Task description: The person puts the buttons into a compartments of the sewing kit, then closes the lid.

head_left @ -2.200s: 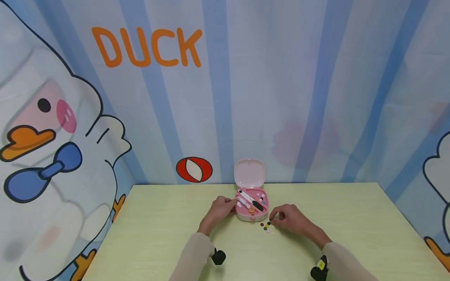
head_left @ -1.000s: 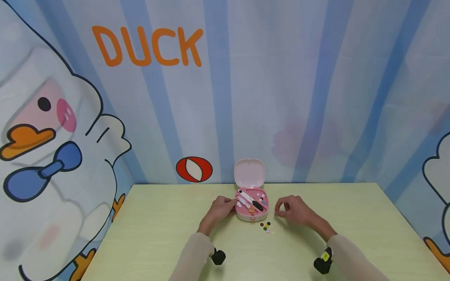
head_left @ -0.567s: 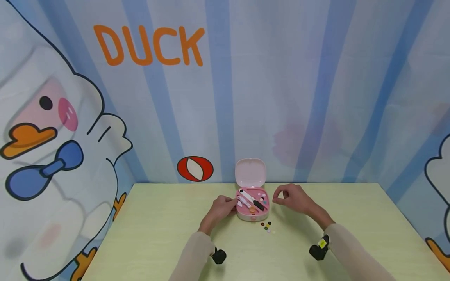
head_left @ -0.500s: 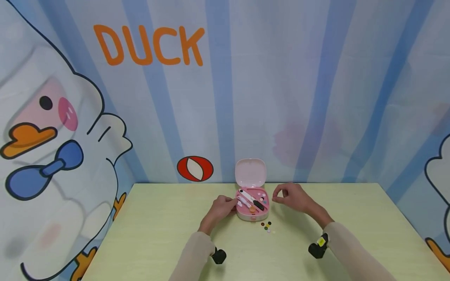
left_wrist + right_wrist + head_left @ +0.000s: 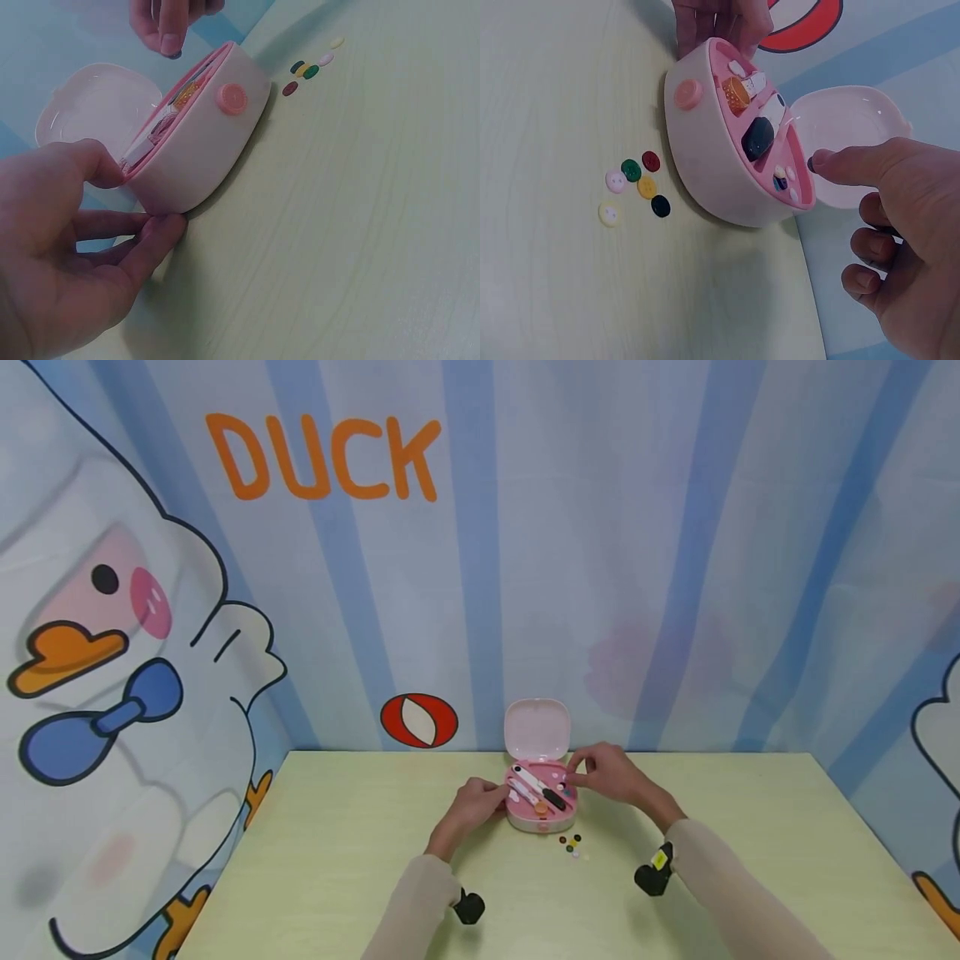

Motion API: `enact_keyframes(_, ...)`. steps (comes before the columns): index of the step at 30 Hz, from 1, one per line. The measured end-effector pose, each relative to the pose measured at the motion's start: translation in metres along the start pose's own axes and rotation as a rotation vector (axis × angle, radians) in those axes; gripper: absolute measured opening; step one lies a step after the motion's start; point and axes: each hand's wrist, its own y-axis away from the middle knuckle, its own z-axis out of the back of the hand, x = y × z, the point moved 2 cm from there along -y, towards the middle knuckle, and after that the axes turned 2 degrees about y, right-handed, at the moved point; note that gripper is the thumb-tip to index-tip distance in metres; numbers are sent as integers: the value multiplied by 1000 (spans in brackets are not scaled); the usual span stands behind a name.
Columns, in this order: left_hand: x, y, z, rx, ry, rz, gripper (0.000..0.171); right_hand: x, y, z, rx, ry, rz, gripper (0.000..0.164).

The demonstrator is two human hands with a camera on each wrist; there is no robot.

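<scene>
The pink box (image 5: pixel 542 827) stands near the midpoint of the worktop's (image 5: pixel 360 852) far edge. Its lid (image 5: pixel 537 729) is raised at the back, leaving the compartments accessible. The left hand (image 5: pixel 471 805) holds the box's left side, thumb at the rim and fingertips against the outer wall, apparently to steady a light case. The right hand (image 5: pixel 611 772) is closed at the tips, pinching a small dark button (image 5: pixel 811 164) by the box's right rim; whether over or just outside it cannot be told. A fingertip pinch suits so thin a disc. Six loose buttons (image 5: pixel 646 187) lie flat on the worktop off the box's front right corner, seemingly kept within reach. A black-ended tool (image 5: pixel 758 139) lies diagonally inside.
</scene>
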Motion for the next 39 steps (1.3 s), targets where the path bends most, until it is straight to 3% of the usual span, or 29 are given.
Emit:
enact_keyframes(7, -1, 2, 1, 9, 0, -7, 42, 4, -7, -5, 7, -21, 33, 4)
enact_keyframes(16, 0, 1, 0, 19, 22, -16, 39, 4, -10, -10, 22, -30, -13, 5)
enact_keyframes(22, 1, -1, 0, 26, 35, -19, 38, 6, -10, -12, 9, -28, -47, 16)
enact_keyframes(39, 1, 0, 0, 27, 17, -31, 39, -6, 27, -2, -66, 17, 27, 19)
